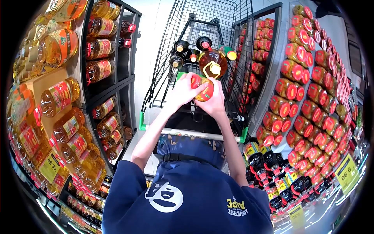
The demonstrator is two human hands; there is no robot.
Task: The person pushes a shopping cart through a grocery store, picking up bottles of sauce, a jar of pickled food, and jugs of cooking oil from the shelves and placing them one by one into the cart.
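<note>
Between my two hands is a jar [204, 92] with a red lid and a red label, held over the near end of the shopping cart [163, 50]. My left hand [184, 90] has its fingers around the lid side. My right hand [213, 99] wraps the jar's other side and underside. Just beyond my hands, a large oil bottle [212, 62] with a yellow handle stands in the cart. Several dark bottles [180, 46] with pale caps are grouped beside it, along with a yellow-capped bottle [230, 54]. Something green [181, 75] shows partly behind my left hand.
The cart's handle [187, 133] with green ends crosses in front of my body. Shelves of oil bottles [60, 97] line the left side. Stacked red-lidded jars [294, 70] rise on the right, with black red-capped bottles [276, 183] below. Price tags [346, 173] hang at both sides.
</note>
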